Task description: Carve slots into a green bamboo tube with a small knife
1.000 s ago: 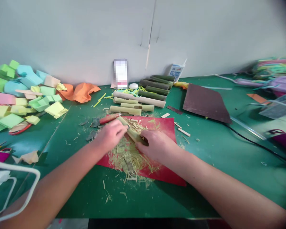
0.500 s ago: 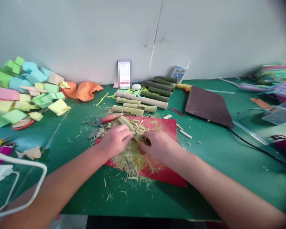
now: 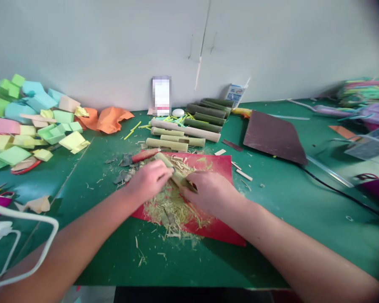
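Observation:
Over a red mat [image 3: 219, 166] I hold a pale green bamboo tube [image 3: 178, 176] slantwise, its far end up and to the left. My right hand [image 3: 206, 189] is closed around the near end of the tube. Pinched on the tube's middle is my left hand [image 3: 150, 179], with a small dark scrap showing at its fingertips; it resembles sandpaper, but most of it is hidden. Fine shavings and dust [image 3: 169, 214] cover much of the mat. A red-handled tool [image 3: 145, 155] lies just beyond my left hand, beside crumpled grey scraps [image 3: 122, 176].
Several bamboo tubes [image 3: 167, 144], pale and dark green, lie in rows behind the mat. A phone [image 3: 161, 97] leans on the wall. Folded paper pieces [image 3: 44, 109] pile up at left. A dark brown sheet [image 3: 273, 136] lies at right, near a black cable [image 3: 334, 191]. A white cable [image 3: 55, 235] loops at left.
My left hand has slid a little up the tube, away from my right hand, baring more of its middle. My right hand keeps its grip. The whole view has shifted slightly.

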`<state>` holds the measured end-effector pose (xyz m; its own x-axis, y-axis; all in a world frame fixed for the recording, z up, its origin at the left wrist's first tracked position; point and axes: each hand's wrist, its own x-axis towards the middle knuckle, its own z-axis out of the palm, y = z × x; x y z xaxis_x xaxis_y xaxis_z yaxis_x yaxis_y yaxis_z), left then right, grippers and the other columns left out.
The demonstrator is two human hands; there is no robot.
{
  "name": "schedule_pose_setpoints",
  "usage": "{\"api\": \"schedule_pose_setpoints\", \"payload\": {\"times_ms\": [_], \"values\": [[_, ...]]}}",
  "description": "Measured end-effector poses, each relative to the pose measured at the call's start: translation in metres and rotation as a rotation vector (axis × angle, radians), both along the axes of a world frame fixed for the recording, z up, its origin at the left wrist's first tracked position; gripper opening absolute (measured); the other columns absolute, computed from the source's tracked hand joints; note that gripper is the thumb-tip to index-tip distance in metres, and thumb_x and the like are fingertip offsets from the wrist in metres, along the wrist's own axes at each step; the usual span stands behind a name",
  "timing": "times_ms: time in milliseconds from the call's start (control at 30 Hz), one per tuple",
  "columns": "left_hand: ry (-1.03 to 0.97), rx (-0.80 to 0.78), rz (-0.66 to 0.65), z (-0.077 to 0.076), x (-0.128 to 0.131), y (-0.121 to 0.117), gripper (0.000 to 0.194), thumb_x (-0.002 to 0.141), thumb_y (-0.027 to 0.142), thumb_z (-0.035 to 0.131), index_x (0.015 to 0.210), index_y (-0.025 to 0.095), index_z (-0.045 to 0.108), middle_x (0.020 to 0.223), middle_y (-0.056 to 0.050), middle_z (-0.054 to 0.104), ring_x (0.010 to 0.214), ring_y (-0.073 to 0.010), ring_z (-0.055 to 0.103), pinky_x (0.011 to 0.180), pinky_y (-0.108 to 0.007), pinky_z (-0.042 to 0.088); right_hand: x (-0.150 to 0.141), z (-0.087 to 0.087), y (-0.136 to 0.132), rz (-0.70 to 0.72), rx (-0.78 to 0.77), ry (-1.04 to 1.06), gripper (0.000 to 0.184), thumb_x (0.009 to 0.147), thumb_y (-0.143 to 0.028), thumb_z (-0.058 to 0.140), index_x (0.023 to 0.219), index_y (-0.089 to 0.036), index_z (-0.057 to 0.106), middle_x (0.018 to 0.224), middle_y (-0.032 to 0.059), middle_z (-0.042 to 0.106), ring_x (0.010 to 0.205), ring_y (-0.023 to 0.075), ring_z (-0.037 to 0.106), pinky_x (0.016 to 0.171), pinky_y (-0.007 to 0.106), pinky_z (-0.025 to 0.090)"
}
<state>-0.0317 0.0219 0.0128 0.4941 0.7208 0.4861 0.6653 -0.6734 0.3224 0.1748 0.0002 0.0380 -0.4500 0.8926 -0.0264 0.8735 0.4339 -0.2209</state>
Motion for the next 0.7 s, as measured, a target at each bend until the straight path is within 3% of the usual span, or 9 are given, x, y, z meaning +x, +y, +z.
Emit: {"api": "schedule_pose_setpoints", "payload": {"times_ms": [133,300,700], "values": [[-0.076,0.056,0.120,-0.0009,-0.0038,0.0069,0.010,0.083,0.017,0.055,0.083,0.014,0.065,0.081,-0.006,0.063,0.078,-0.0160,0.060,0.074,-0.032,0.050,-0.0007,-0.0002,0.0007,-0.015,-0.002,-0.012,0.028,0.080,-0.043,0.048,0.067,-0.021,0.057,0.067,0.0019,0.061,0.058,0.0136,0.051,0.048,0.027,0.023],[-0.098,0.034,0.077,0.0001,-0.0031,0.0065,0.010,0.080,0.016,0.060,0.088,0.016,0.065,0.087,-0.006,0.065,0.083,-0.0166,0.061,0.080,-0.034,0.050,0.0013,-0.0024,0.0017,-0.017,-0.002,0.005,0.028,0.079,-0.045,0.048,0.069,-0.022,0.059,0.068,0.0019,0.062,0.058,0.0142,0.051,0.048,0.027,0.023],[-0.060,0.045,0.158,0.0003,-0.0102,0.0107,0.018,0.084,0.018,0.054,0.097,0.020,0.066,0.087,-0.005,0.060,0.082,-0.0158,0.059,0.077,-0.032,0.049,0.0023,-0.0006,0.0013,-0.015,0.008,0.019,0.030,0.081,-0.046,0.047,0.070,-0.022,0.061,0.066,0.0022,0.062,0.056,0.0137,0.051,0.048,0.027,0.024]]}}
